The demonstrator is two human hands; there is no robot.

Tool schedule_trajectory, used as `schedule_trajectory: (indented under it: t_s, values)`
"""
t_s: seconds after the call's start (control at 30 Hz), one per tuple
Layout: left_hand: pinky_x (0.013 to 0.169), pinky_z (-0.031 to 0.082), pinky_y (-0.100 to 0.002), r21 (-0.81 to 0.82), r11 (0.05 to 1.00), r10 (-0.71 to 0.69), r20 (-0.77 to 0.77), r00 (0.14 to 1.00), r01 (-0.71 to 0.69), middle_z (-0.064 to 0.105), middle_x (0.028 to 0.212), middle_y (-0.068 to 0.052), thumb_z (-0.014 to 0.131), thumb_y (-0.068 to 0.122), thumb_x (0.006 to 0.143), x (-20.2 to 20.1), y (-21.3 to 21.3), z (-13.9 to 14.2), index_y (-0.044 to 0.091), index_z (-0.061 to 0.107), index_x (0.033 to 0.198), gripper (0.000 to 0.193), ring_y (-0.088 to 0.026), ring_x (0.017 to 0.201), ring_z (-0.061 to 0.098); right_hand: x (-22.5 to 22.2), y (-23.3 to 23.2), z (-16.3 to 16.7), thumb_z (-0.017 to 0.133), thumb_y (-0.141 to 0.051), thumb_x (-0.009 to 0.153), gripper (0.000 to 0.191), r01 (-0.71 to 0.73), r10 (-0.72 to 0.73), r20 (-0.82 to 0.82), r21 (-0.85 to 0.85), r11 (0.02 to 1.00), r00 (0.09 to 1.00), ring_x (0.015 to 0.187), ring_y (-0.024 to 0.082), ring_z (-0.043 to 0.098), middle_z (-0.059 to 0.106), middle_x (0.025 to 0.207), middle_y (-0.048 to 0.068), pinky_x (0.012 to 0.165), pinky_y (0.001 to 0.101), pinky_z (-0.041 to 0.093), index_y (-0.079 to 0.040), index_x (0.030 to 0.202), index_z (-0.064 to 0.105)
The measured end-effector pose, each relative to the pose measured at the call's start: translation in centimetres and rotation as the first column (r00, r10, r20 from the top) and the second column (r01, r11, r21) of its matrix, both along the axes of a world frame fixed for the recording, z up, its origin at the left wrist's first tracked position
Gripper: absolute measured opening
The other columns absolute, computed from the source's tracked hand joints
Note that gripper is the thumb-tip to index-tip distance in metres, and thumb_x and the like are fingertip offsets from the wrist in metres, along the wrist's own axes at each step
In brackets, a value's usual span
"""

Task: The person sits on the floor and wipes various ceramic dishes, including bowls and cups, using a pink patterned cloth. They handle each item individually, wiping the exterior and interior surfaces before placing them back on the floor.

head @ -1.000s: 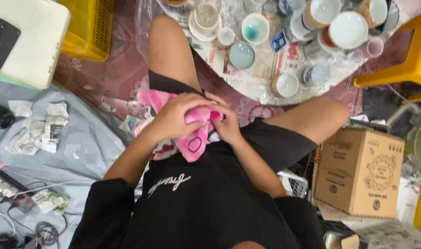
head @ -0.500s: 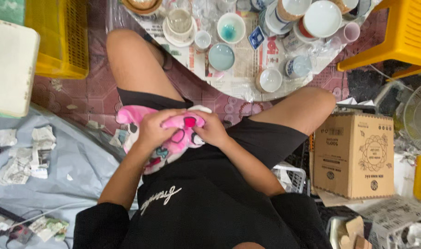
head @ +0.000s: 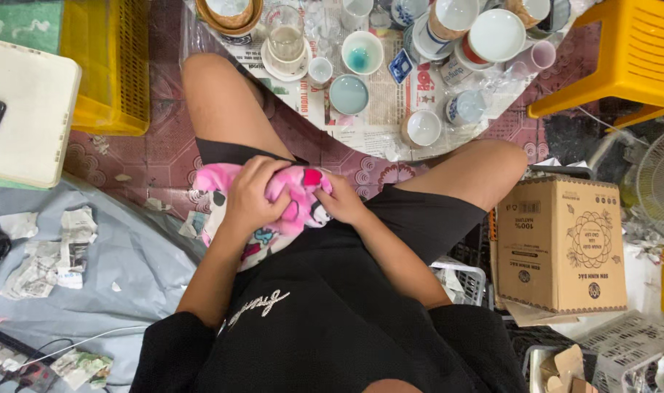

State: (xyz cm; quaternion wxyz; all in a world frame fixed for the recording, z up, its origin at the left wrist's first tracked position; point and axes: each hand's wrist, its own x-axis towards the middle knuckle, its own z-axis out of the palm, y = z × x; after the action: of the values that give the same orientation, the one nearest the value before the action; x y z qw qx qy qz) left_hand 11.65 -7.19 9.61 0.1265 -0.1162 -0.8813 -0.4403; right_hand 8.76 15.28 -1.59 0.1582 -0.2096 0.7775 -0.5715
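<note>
Shifted slightly rightward on the lap since a moment ago: pink patterned cloth (head: 288, 207), bunched against the black shorts (head: 419, 218). Left hand (head: 252, 195) clamped on its top in a closed grip; right hand (head: 341, 202) pinching its right edge. Cups (head: 349, 93) on newspaper ahead.

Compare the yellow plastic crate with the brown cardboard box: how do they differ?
The yellow plastic crate has slotted, see-through walls; the brown cardboard box has solid printed sides. The crate sits upper left, beside the person's left leg; the box sits on the right, by the right knee. The crate is open-topped; the box appears closed. Both are rectangular containers resting at floor level.
</note>
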Motion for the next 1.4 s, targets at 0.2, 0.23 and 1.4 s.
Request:
schedule_trajectory:
  t_s: [0.2, 0.23, 1.4]
  values:
    - [0.083, 0.057, -0.040, 0.045, 0.996, -0.070, -0.066, 0.995, 0.073, 0.072, 0.108, -0.016, 0.065, -0.002, 0.088, -0.3, 0.4, -0.8, 0.003, 0.071, 0.116, 0.029, -0.034, 0.095, 0.071, -0.3, 1.3, -1.1, 0.071, -0.004, 0.092, 0.042, -0.006, 0.000, -0.072, -0.084, 0.996, 0.997, 0.105, 0.019, 0.067, 0.069, 0.113, 0.012, 0.093, 0.0351, 0.054, -0.002, 0.132, 0.057]
    - [0.080, 0.056, -0.041, 0.018, 0.999, -0.049, -0.088, 0.995, 0.051, 0.071, 0.104, -0.015, 0.066, -0.001, 0.087, -0.4, 0.7, -1.2, 0.004, 0.071, 0.112, 0.026, -0.034, 0.092, 0.070, -0.2, 1.3, -1.3, 0.074, -0.003, 0.091, 0.042, -0.003, -0.005, -0.092, -0.082, 0.997, 0.996, 0.105, 0.019, 0.066, 0.068, 0.112, 0.012, 0.093, 0.0352, 0.055, -0.002, 0.129, 0.057]
    - [0.068, 0.053, -0.043, -0.132, 0.991, 0.014, 0.003, 1.000, -0.014, 0.072, 0.094, -0.012, 0.081, 0.033, 0.090, -3.2, 1.8, -4.2, 0.010, 0.064, 0.111, 0.035, -0.034, 0.085, 0.071, -0.5, 0.8, -3.6, 0.067, -0.011, 0.096, 0.027, 0.119, -0.113, 0.093, -0.062, 0.991, 0.989, 0.099, 0.011, 0.067, 0.074, 0.106, 0.005, 0.089, 0.0315, 0.055, -0.004, 0.122, 0.064]
